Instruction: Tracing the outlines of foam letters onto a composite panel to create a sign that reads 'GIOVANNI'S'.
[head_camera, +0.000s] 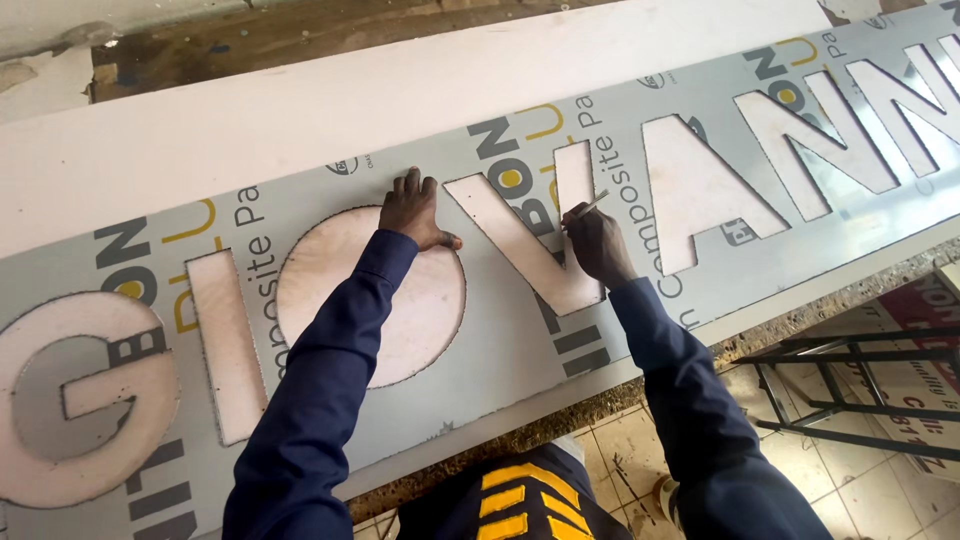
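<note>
**Two hands at a V-shaped cutout in a long panel**

The right hand (597, 243) has its fingers curled together, pinching a thin, pale, pen-like tool (590, 205) whose tip points toward 1 o'clock. The tip meets the right-hand edge of the V-shaped letter cutout (520, 245), near the upper end of that arm of the V. Whether the tool is a blade or a marker is too small to tell.

The left hand (415, 210) lies flat, palm down, fingers pressed side by side and pointing to 12 o'clock, thumb stretched toward 3 o'clock. It rests on the strip of panel between the round letter cutout (345, 275) at its 7 o'clock and the V at its 3 o'clock.

Both sleeves are dark blue and run down to 6 o'clock, where a dark garment with yellow stripes (520, 500) shows.

The long grey composite panel with a printed protective film (480, 340) runs slantwise from 8 o'clock to 2 o'clock, with large letter shapes cut through it that expose a pale pinkish surface beneath. A white board (300, 120) lies along its 12 o'clock side. At 4 o'clock a black metal frame (850, 400) stands on the stained tiled floor (620, 440).
</note>
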